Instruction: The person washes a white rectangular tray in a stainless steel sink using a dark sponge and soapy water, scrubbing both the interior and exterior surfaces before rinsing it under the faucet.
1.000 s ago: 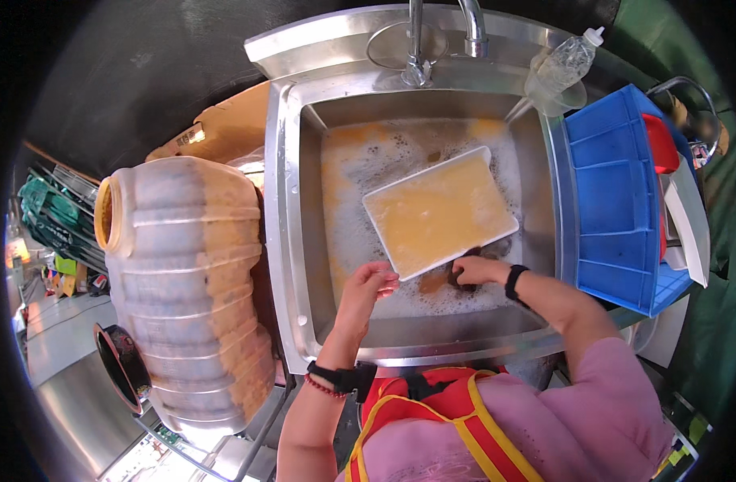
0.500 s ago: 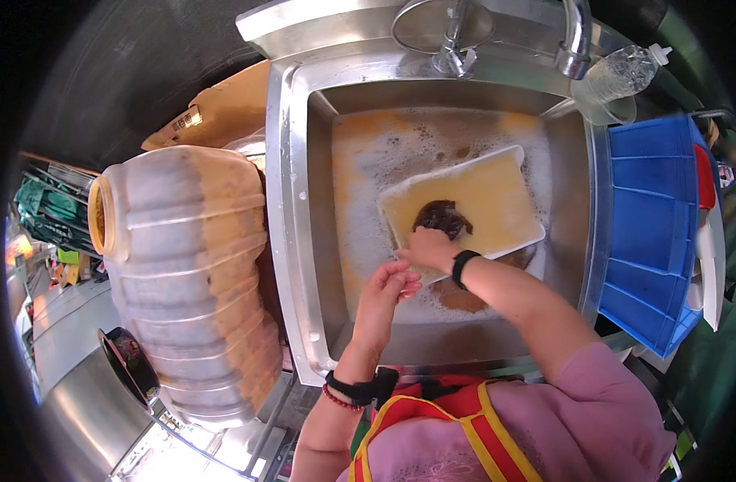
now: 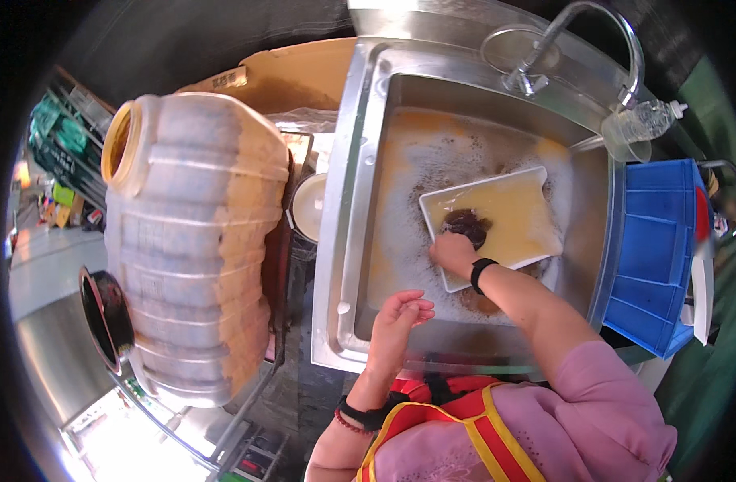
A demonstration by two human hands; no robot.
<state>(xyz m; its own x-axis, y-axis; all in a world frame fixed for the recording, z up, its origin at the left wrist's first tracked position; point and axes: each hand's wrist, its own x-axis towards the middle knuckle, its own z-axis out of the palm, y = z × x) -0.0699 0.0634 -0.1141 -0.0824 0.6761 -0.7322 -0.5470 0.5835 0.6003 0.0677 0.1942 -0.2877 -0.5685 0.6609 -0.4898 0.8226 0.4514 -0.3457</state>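
Note:
In the foamy, cloudy water of a steel sink [image 3: 366,201] lies a white rectangular tray [image 3: 437,194], slanted, with yellowish liquid in it. My right hand [image 3: 455,254] reaches over the tray's near left part, its fingers closed on a dark brown scrubbing pad [image 3: 469,227]. The pad is a shaggy clump, and my fingertips are partly hidden against it. My left hand [image 3: 397,320] hovers over the sink's near left edge, apart from the tray. Its fingers are loosely bent, with nothing seen in them.
A large ribbed plastic barrel [image 3: 199,241] lies left of the sink, near a white round container [image 3: 310,207]. Behind the basin stands a curved faucet [image 3: 625,40]. A clear plastic bottle [image 3: 645,120] rests at the far right corner, above a blue crate [image 3: 653,257].
The view has shifted, so the sink sits farther right. My left hand has drawn away from my right hand, toward the near edge. My right hand stays at the pad in the tray.

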